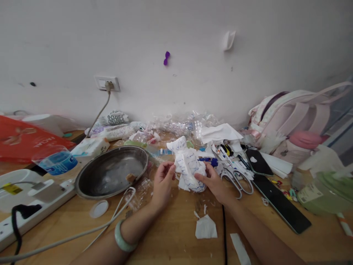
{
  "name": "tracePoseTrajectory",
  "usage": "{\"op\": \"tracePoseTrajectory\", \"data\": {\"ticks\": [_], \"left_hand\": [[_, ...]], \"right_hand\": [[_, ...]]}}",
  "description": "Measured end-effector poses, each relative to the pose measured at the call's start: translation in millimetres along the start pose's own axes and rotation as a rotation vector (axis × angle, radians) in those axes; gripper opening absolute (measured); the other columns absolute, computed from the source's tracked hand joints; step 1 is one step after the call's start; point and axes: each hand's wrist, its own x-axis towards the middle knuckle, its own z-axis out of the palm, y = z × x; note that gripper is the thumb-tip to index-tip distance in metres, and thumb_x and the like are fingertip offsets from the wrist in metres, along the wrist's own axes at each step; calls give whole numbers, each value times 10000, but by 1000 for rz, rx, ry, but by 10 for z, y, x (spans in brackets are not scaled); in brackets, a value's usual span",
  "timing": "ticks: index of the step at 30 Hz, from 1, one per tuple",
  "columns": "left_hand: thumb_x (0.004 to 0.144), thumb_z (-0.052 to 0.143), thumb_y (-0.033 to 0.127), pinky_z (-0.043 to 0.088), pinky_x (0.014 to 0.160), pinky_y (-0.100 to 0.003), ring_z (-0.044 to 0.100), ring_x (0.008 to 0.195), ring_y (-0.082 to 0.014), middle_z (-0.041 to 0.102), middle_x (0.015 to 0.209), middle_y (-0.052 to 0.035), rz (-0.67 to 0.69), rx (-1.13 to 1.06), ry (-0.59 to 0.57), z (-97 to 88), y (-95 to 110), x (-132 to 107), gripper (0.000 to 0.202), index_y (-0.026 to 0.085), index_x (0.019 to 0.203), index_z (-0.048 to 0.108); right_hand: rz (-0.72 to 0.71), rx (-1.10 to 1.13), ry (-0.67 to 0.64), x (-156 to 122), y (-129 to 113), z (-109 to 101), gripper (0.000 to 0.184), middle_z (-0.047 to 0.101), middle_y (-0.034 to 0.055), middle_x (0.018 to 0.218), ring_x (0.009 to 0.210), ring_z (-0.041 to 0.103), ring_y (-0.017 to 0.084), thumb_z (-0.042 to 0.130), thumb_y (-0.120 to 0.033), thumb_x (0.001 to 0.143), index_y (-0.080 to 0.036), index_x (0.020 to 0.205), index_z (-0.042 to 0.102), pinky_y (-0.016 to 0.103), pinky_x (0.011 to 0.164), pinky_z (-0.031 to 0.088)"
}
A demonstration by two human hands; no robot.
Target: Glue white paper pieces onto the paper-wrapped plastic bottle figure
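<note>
Between my hands stands a white, cat-shaped figure (pixel 189 167) with blue marks, its surface looking like layered paper. My left hand (pixel 163 183) pinches at its left edge, thumb and fingers together. On the other side my right hand (pixel 213 181) grips the lower right part, thumb across the front. A green bangle (pixel 123 237) circles my left wrist. Just beyond the right hand lie a dark blue capped tube (pixel 211 162) and grey-handled scissors (pixel 237 182). Torn white paper (pixel 206 227) rests on the table nearer to me.
A metal basin (pixel 110 173) stands at left, near a white power strip (pixel 52 198) and trailing cables. Clear plastic wrappings (pixel 176 125) pile along the wall. At right are a phone (pixel 281 202), a green-lidded container (pixel 322 191) and a pink backpack (pixel 295 114).
</note>
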Motion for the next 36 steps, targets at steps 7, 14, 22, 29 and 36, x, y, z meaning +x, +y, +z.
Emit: {"op": "tracePoseTrajectory", "data": {"ticks": [7, 14, 22, 29, 36], "left_hand": [[716, 641, 402, 370, 490, -195, 407, 499, -73, 466, 601, 59, -15, -11, 17, 32, -12, -32, 245, 193, 729, 512], [742, 619, 377, 373, 501, -197, 420, 518, -79, 464, 616, 60, 36, 13, 6, 20, -46, -57, 213, 203, 751, 497], [734, 625, 365, 361, 513, -204, 415, 534, -86, 470, 621, 54, 35, 26, -1, 9, -34, -54, 199, 203, 751, 511], [674, 675, 401, 358, 507, -204, 420, 522, -83, 480, 587, 53, -4, 5, 3, 19, 38, -21, 254, 188, 715, 545], [656, 683, 400, 352, 495, -202, 411, 507, -81, 481, 551, 53, -15, 10, 8, 17, 63, -2, 256, 179, 684, 558]], "right_hand": [[8, -11, 3, -2, -12, 10, 570, 622, 36, 1054, 1023, 559, 233, 744, -399, 603, -221, 1084, 495, 354, 886, 437], [-9, -40, 1, -5, 5, -4, 557, 616, 38, 1058, 1006, 560, 230, 725, -386, 623, -217, 1099, 490, 364, 888, 432], [-2, -16, 2, -3, -25, 12, 559, 626, 36, 1050, 1010, 562, 227, 741, -393, 600, -224, 1077, 505, 349, 887, 431], [-16, -19, -1, 11, 11, -2, 553, 616, 37, 1065, 1026, 556, 229, 740, -392, 605, -227, 1075, 500, 363, 904, 420], [-17, -29, -24, 8, 6, -4, 547, 607, 32, 1047, 1022, 551, 223, 731, -391, 610, -228, 1065, 475, 354, 905, 415]]}}
